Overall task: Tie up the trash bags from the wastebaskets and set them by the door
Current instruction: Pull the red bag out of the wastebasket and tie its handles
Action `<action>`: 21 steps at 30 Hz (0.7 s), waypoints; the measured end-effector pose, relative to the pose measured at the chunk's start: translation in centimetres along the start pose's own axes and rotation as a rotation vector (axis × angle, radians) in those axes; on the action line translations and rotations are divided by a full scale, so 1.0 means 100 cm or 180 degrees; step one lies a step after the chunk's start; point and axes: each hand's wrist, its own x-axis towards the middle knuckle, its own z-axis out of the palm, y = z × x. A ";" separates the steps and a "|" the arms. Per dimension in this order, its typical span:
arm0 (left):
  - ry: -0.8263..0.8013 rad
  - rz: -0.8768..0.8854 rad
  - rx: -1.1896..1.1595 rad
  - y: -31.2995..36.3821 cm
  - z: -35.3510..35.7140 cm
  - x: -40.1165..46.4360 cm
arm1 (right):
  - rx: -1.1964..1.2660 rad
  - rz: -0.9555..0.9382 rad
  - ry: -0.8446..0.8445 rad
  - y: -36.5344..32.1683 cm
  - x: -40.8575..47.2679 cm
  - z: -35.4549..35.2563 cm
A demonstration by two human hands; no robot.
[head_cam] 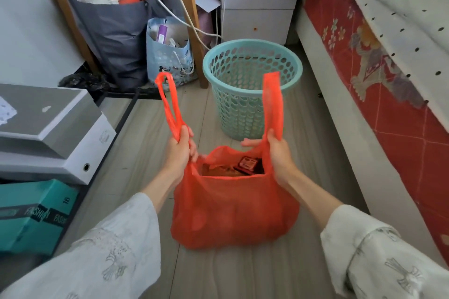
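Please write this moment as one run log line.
left hand: holds handle | right hand: holds handle | red bag: untied, on floor | wastebasket: behind bag

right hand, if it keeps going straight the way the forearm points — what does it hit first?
Most likely the teal wastebasket. The right hand, closed on the red bag's right handle, points forward and slightly left, and the basket stands just beyond it on the floor. Depth is unclear, so it might pass above the rim.

One trash bag (233,211), one wastebasket (252,90), two hands (178,153) (279,155)
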 end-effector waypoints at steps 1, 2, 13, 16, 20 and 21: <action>0.0057 -0.0047 -0.0059 0.002 -0.001 0.001 | 0.0270 0.0021 0.0047 -0.006 -0.002 -0.002; 0.0101 -0.0082 -0.0183 0.007 0.000 0.002 | 0.0529 0.0030 0.0138 -0.012 -0.005 -0.004; -0.0238 -0.0023 0.0953 0.004 0.000 -0.002 | 0.1336 0.0503 0.0193 -0.032 -0.009 -0.008; -0.0494 -0.0106 0.1448 -0.013 -0.013 -0.017 | 0.1542 0.0644 0.0232 -0.030 -0.010 -0.011; -0.0582 -0.0218 0.0996 -0.018 -0.017 -0.018 | 0.1529 0.0677 0.0280 -0.031 -0.014 -0.010; -0.0559 -0.0217 0.0836 -0.017 -0.014 -0.017 | 0.1501 0.0682 0.0273 -0.031 -0.014 -0.010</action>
